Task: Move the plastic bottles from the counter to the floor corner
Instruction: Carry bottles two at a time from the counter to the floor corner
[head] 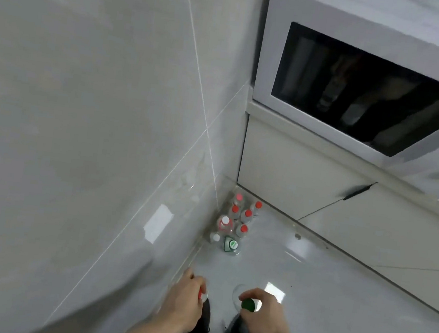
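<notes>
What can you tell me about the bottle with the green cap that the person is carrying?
The green-capped bottle is clear plastic, seen from above, so mostly its round cap shows, with a faint see-through body beneath. It hangs upright above the pale floor, pinched at the neck by the right hand, apart from the bottles already in the corner.

Bottles (235, 222) clustered in floor corner.
Wall (80, 121) at left; cabinet (295, 170) behind, microwave (361, 81) on bench (326, 140) above.

No readable text anywhere — bottle labels (229, 224) too small and blurred, microwave (361, 81) front unmarked
</notes>
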`<control>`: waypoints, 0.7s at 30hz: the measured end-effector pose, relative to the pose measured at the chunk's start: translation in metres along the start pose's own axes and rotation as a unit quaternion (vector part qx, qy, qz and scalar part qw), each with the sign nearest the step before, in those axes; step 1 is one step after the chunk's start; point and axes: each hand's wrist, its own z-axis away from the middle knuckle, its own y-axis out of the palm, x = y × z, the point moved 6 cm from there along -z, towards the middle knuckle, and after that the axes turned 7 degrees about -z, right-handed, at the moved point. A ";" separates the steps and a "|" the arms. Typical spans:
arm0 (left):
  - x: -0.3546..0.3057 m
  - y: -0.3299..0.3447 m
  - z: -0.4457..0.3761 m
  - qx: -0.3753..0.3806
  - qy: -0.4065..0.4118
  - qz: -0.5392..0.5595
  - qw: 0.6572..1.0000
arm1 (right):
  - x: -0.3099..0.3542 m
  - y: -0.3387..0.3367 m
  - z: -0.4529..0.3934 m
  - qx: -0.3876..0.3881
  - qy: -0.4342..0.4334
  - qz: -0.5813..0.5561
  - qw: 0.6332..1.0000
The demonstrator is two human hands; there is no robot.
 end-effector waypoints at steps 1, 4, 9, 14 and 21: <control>0.004 0.010 -0.015 -0.005 -0.004 0.003 1.000 | -0.007 0.008 -0.020 -0.001 0.005 -0.009 1.000; 0.024 0.053 -0.067 -0.018 -0.025 0.011 0.999 | -0.038 0.038 -0.089 -0.001 0.016 -0.023 1.000; 0.049 0.122 -0.139 -0.027 -0.036 0.033 0.998 | -0.100 0.095 -0.179 -0.002 0.038 -0.045 0.998; 0.071 0.173 -0.191 -0.030 -0.049 0.057 0.997 | -0.139 0.137 -0.236 -0.027 0.041 -0.074 0.996; 0.093 0.210 -0.235 -0.034 -0.050 0.064 0.996 | -0.161 0.174 -0.284 -0.032 0.040 -0.102 0.993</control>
